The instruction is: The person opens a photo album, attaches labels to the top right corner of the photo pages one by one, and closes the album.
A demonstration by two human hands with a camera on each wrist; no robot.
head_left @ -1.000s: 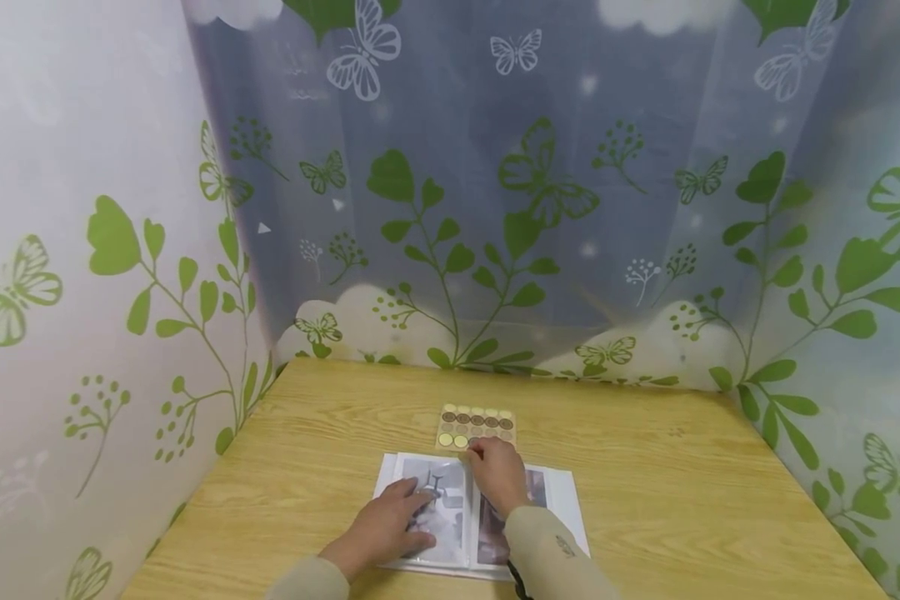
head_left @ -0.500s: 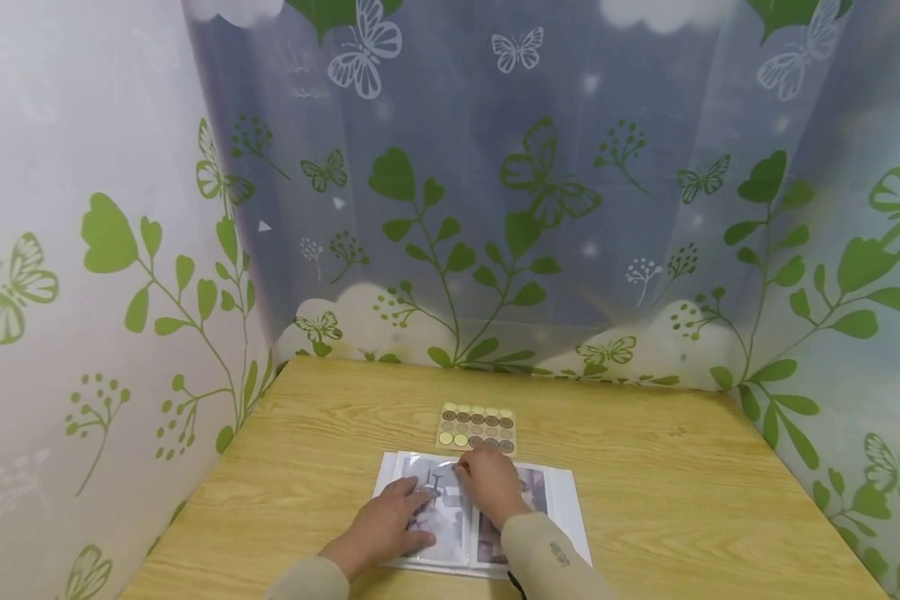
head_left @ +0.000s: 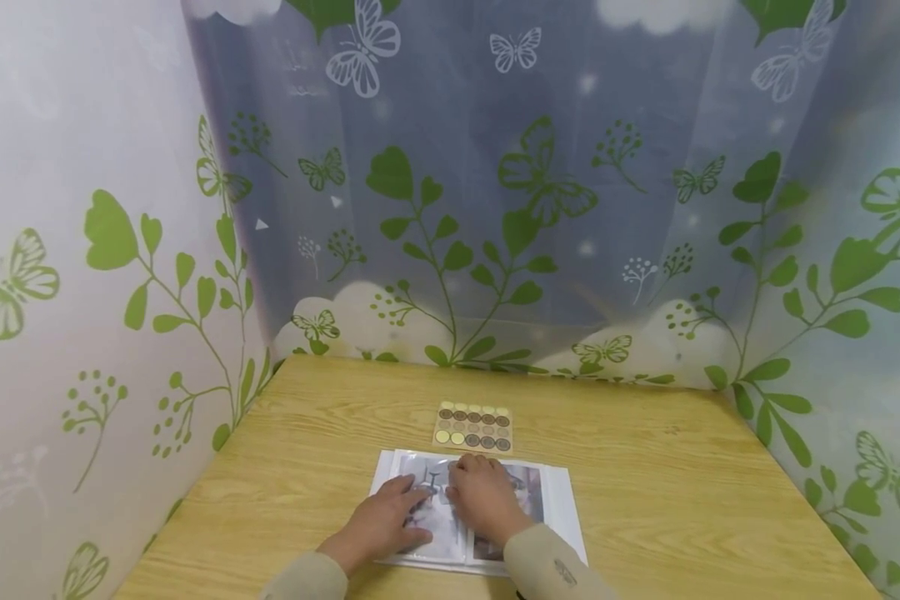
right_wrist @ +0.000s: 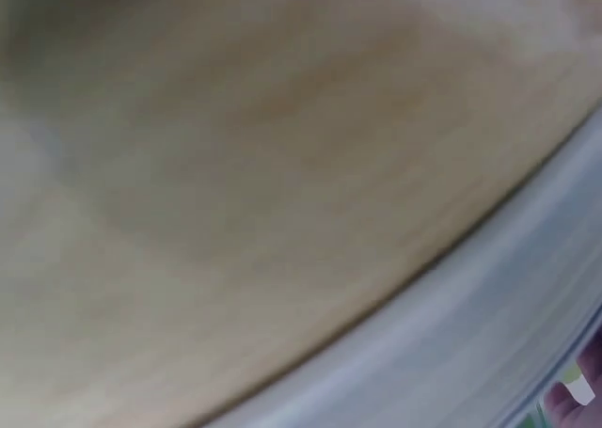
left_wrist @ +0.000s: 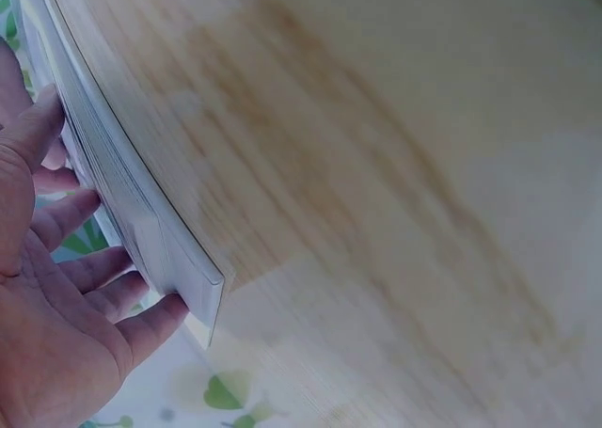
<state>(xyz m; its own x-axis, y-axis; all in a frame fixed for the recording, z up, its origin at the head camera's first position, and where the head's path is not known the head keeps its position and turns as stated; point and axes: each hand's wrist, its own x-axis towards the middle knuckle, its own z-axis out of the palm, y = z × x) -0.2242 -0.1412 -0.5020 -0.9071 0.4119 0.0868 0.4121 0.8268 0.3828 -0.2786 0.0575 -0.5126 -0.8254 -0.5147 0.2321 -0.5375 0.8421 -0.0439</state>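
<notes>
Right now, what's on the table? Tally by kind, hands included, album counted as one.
Open photo album: 1
Sheet of round stickers: 1
Hands: 2 (left hand, right hand)
Total: 4

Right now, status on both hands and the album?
Left hand on album; right hand across its middle, grip unclear. Album open. Right hand hides part of it; sheet of circles just beyond.
</notes>
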